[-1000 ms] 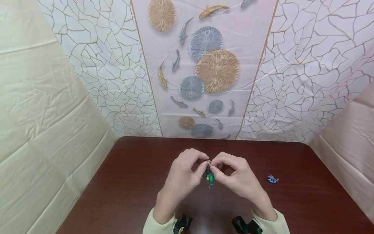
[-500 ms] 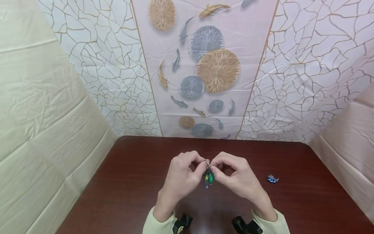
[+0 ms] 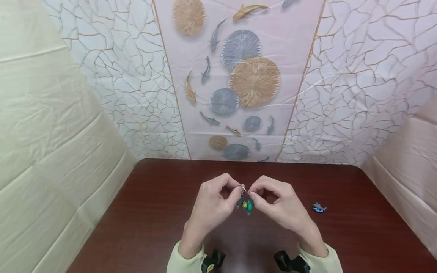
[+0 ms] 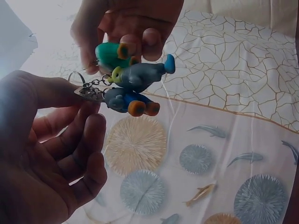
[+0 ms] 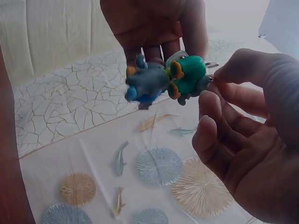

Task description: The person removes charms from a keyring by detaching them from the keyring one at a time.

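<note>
A keyring [image 3: 243,189] of small fish charms [image 3: 248,205] is pinched above the table [image 3: 153,212] by left hand [image 3: 211,206] and right hand [image 3: 283,208].

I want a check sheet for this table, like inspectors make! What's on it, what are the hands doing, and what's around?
Surface: dark brown table, mostly bare.
Job's things: bunch of small animal charms (green, grey-blue, orange bits) on a metal ring with chain, held above the table.
Clutter: one small blue charm lying alone, right of the hands.
Grippers: left hand and right hand both pinch the top of the bunch with their fingers.
Cables: nothing seen.
Surroundings: cloth backdrop printed with fish and round leaves; cream sheets at the sides.
</note>
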{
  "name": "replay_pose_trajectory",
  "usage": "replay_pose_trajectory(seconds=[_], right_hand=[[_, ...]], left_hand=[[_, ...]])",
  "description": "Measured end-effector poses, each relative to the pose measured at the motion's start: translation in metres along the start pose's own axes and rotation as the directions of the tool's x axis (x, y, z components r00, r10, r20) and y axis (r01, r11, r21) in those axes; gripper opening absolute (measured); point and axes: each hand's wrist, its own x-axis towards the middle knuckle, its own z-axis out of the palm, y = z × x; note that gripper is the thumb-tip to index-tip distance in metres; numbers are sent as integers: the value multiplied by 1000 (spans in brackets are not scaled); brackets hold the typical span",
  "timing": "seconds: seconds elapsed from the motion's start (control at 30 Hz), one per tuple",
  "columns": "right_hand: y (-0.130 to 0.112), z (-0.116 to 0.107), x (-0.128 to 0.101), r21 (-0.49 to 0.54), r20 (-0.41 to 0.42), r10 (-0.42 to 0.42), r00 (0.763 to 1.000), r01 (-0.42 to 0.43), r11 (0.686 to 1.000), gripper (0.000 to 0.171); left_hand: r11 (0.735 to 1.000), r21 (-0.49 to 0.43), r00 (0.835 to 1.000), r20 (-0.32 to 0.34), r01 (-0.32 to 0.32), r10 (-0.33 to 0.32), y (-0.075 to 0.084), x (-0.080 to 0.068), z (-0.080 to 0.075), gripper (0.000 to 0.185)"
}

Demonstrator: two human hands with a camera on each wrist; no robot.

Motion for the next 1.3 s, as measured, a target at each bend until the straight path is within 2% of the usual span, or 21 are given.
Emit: replay_pose_trajectory(seconds=[0.27,0.57,0.87,0.97,1.1,1.3], right_hand=[[6,-13,-7,-126,46,113,993,-106,986,26],[13,-24,-17,-202,59,140,988,-125,971,26],[29,-41,-28,-290,56,137,989,-115,950,25],[39,-50,-33,-322,49,169,984,-144,936,23],[51,-64,-38,-371,40,267,963,-234,899,19],[65,-81,-48,-401,64,429,901,-370,838,5]], left_hand=[[999,-11,999,28,35,-34,-1,1,-2,13],[999,-18,999,32,34,-33,-2,1,-3,12],[995,19,995,17,94,-94,-1,1,-5,11],[995,15,994,26,104,-104,-2,1,-6,12],[994,-2,993,47,108,-108,-2,1,-5,12],[993,-8,991,65,121,-121,-2,0,-5,12]])
